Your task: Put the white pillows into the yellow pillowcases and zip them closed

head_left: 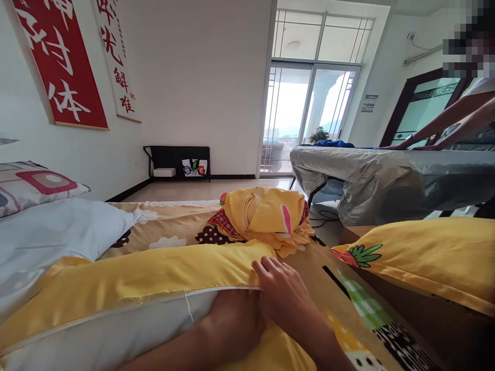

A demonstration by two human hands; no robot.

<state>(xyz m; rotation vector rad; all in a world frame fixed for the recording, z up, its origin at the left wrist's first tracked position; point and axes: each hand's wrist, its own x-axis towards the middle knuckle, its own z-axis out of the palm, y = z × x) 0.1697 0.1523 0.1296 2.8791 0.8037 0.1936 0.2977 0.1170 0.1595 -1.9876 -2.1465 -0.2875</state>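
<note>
A yellow pillowcase (pixel 162 263) lies across the bed in front of me, with a white pillow (pixel 116 330) showing through its long opening. My right hand (pixel 280 286) pinches the pillowcase's edge near its right-hand corner, fingers curled over the yellow cloth. Just below it, my left hand (pixel 242 317) reaches into the opening, beside the white pillow. Its fingers are hidden under the cloth. Loose threads hang from the edge of the opening. Beyond the corner sits a bundled yellow cloth (pixel 263 211) with red plaid parts.
Another yellow pillow (pixel 436 252) with a carrot-top print rests on a box at the right. White pillows (pixel 77 221) lie at the left on the patterned bedsheet (pixel 174 226). Behind, another person's arms (pixel 444 126) lean on a table covered in grey plastic (pixel 371 175).
</note>
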